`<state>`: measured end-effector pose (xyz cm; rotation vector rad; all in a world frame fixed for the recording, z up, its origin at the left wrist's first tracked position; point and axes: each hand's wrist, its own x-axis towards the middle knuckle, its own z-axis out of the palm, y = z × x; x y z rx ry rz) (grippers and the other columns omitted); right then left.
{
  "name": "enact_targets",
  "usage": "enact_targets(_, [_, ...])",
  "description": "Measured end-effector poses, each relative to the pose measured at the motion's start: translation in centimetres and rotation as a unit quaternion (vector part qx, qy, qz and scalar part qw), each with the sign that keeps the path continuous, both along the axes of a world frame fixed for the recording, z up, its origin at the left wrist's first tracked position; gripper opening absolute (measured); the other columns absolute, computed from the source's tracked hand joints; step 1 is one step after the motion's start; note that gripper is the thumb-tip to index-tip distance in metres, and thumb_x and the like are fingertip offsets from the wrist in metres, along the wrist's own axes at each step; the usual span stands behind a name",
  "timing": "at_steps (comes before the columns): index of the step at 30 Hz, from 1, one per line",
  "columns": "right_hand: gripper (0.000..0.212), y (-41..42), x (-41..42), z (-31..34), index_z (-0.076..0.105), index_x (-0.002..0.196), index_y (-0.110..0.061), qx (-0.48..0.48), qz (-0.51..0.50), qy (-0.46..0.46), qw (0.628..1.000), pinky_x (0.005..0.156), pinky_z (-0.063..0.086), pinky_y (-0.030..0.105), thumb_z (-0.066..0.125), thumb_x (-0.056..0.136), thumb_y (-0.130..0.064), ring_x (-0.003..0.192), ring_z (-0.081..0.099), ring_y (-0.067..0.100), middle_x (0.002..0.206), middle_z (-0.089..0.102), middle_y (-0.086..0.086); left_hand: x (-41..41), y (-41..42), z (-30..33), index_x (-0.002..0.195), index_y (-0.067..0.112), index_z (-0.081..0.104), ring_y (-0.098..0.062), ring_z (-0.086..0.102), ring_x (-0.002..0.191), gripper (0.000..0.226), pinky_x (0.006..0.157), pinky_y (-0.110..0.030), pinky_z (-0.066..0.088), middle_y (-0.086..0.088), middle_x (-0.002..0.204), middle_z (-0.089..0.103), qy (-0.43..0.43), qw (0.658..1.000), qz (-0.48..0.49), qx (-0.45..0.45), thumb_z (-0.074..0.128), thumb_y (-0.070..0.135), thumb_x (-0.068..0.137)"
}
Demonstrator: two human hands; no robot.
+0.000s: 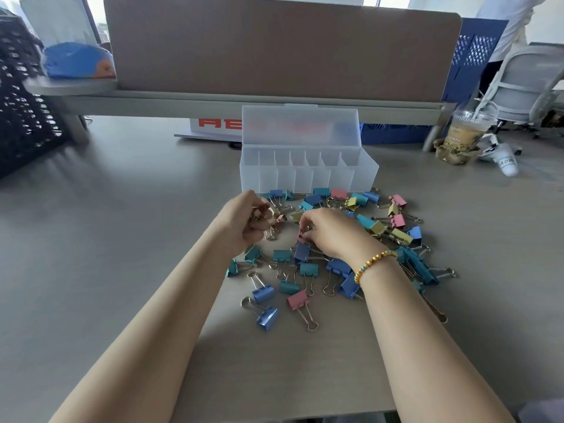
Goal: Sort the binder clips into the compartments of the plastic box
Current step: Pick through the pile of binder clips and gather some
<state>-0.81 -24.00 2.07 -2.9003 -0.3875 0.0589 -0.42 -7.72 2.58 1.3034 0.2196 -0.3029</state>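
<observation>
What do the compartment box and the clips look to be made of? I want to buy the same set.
The plastic box looks like frosted translucent plastic: its dividers and the red lettering behind the raised lid show through hazily. The binder clips look like painted sheet metal, with a slight sheen on the pink, blue, teal and yellow bodies; their bare wire handles look like steel, though that is a guess.

Office desk with divider, daylight from behind.

A grey desk (106,209) meets a brown divider panel (274,41) on a grey rail (213,100). Bright windows (97,13) show above the panel. A black mesh chair (21,102) stands at left, a grey chair (525,83) at right, beside a blue perforated panel (476,53). An iced drink cup (467,129) sits near the desk's right edge.
</observation>
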Motion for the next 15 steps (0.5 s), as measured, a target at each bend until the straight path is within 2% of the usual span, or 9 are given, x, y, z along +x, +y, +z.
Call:
enact_targets(2, [0.018, 0.3, 0.0, -0.1, 0.057, 0.11, -0.016, -0.005, 0.001, 0.008, 1.0, 0.078, 0.044, 0.032, 0.052, 0.094, -0.021, 0.104, 0.056, 0.023, 0.116, 0.061, 0.006, 0.1, 0.2, 0.0, 0.065, 0.012, 0.036, -0.008, 0.025, 0.028, 0.022, 0.031, -0.004, 0.013, -0.003, 0.052, 0.041, 0.038, 0.995, 0.033, -0.092, 0.026, 0.01, 0.084])
enact_targets(4, [0.019, 0.3, 0.0, -0.1, 0.054, 0.112, -0.014, 0.004, -0.003, 0.017, 1.0, 0.079, 0.044, 0.034, 0.052, 0.094, -0.021, 0.103, 0.055, 0.024, 0.117, 0.059, 0.007, 0.1, 0.2, -0.1, 0.065, 0.013, 0.036, -0.008, 0.025, 0.028, 0.026, 0.031, -0.006, 0.013, -0.004, 0.058, 0.039, 0.043, 0.99, 0.043, -0.124, 0.03, 0.022, 0.088])
enact_targets(6, [0.02, 0.2, 0.1, -0.1, 0.052, 0.113, -0.014, 0.013, -0.008, 0.027, 1.0, 0.077, 0.042, 0.032, 0.052, 0.094, -0.022, 0.103, 0.055, 0.023, 0.117, 0.058, 0.007, 0.2, 0.1, -0.3, 0.063, 0.014, 0.037, -0.007, 0.025, 0.027, 0.036, 0.029, -0.006, 0.013, -0.002, 0.055, 0.04, 0.031, 0.991, 0.051, -0.118, 0.036, 0.033, 0.093])
enact_targets(8, [0.018, 0.1, 0.1, -0.2, 0.051, 0.112, -0.015, 0.005, -0.008, 0.03, 0.999, 0.075, 0.042, 0.032, 0.051, 0.095, -0.023, 0.099, 0.055, 0.022, 0.116, 0.059, 0.006, 0.2, -0.2, -0.4, 0.064, 0.014, 0.038, -0.005, 0.023, 0.026, 0.033, 0.028, -0.007, 0.012, 0.0, 0.05, 0.041, 0.008, 0.995, 0.057, -0.083, 0.036, 0.026, 0.095])
enact_targets(10, [0.018, 0.1, 0.2, -0.2, 0.049, 0.111, -0.015, 0.003, -0.006, 0.024, 1.0, 0.073, 0.042, 0.032, 0.048, 0.096, -0.024, 0.094, 0.054, 0.021, 0.114, 0.058, 0.006, 0.2, -0.6, -0.7, 0.064, 0.013, 0.04, -0.004, 0.024, 0.029, 0.03, 0.03, -0.008, 0.013, -0.001, 0.053, 0.041, -0.041, 0.998, 0.044, 0.022, 0.033, 0.013, 0.094])
enact_targets(11, [0.018, 0.0, 0.2, -0.1, 0.048, 0.112, -0.014, 0.023, -0.007, 0.02, 0.999, 0.071, 0.04, 0.031, 0.046, 0.097, -0.025, 0.091, 0.052, 0.02, 0.111, 0.057, 0.005, 0.1, -0.8, -0.9, 0.064, 0.012, 0.043, -0.005, 0.026, 0.031, 0.032, 0.032, -0.01, 0.015, -0.001, 0.056, 0.041, -0.08, 0.989, 0.03, 0.117, 0.033, 0.011, 0.094])
enact_targets(13, [0.019, -0.4, 0.3, 0.1, 0.044, 0.109, -0.012, 0.124, -0.021, 0.014, 0.992, 0.063, 0.037, 0.03, 0.04, 0.099, -0.028, 0.077, 0.049, 0.017, 0.095, 0.052, 0.004, 0.1, -1.0, -1.2, 0.07, 0.009, 0.055, -0.008, 0.035, 0.038, 0.033, 0.037, -0.016, 0.023, -0.001, 0.057, 0.045, -0.164, 0.933, 0.006, 0.322, 0.035, 0.013, 0.095])
enact_targets(15, [0.019, -1.0, 0.7, 0.4, 0.042, 0.1, -0.012, 0.283, -0.049, 0.027, 0.958, 0.053, 0.034, 0.026, 0.036, 0.099, -0.031, 0.06, 0.04, 0.012, 0.077, 0.045, 0.001, 0.1, -1.3, -1.3, 0.085, 0.011, 0.061, -0.004, 0.044, 0.041, 0.026, 0.041, -0.017, 0.034, 0.001, 0.06, 0.052, -0.224, 0.88, -0.028, 0.417, 0.037, 0.011, 0.095])
